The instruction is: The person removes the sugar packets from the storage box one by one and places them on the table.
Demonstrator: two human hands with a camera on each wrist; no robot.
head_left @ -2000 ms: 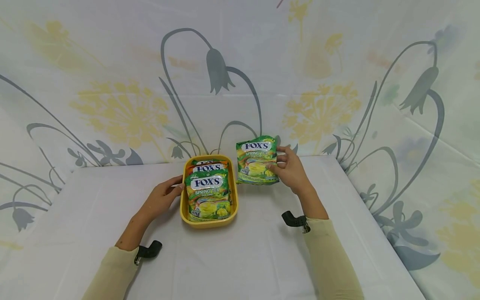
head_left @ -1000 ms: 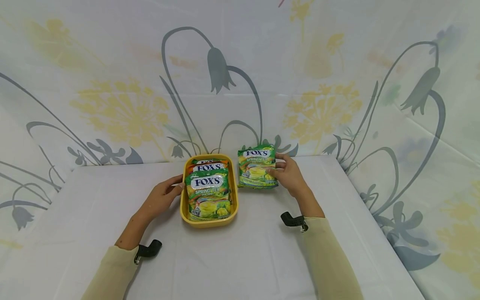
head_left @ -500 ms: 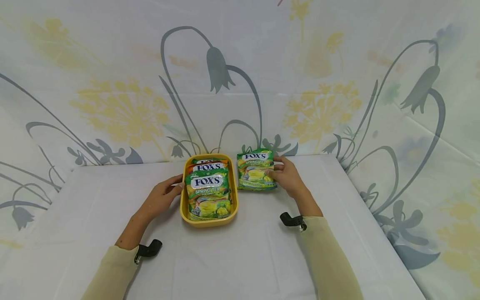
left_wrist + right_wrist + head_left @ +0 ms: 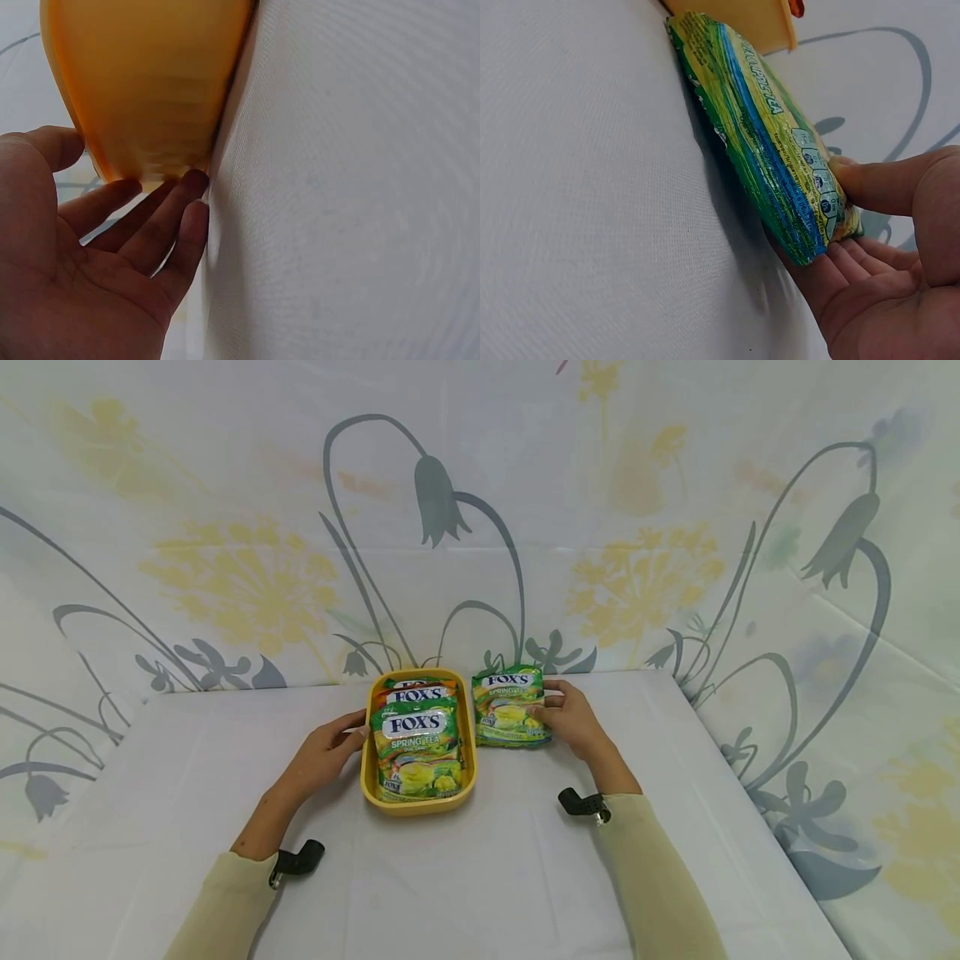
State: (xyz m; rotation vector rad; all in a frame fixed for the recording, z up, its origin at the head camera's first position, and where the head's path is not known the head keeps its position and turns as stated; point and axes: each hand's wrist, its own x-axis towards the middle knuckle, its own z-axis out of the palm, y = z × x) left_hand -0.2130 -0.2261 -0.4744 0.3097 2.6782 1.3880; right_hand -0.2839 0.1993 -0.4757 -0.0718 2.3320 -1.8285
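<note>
Because the right hand pinches the held packet at its right edge, the fingers behind are partly covered in the head view; the right wrist view shows thumb on the printed face and fingers underneath. Whether the packet's lower seam touches the white cloth cannot be told. In the yellow tray, a front green packet covers most of an orange packet, and of another label behind only the top shows. The left wrist view cuts off much of the tray, and both sleeves run out of the head view at the bottom.

The held packet stands just right of the tray, near the patterned backdrop. Its face turns toward the person, leaning back, with the FOX'S lettering at the far end; it looks nearly square, so a long axis is hard to make out. The tray's long axis runs from near to far.

The left hand touches the tray's left side, fingers loosely extended along the outer wall, thumb at the rim. A narrow gap separates tray and held packet; cloth stretches between the forearms and right of the right hand.
</note>
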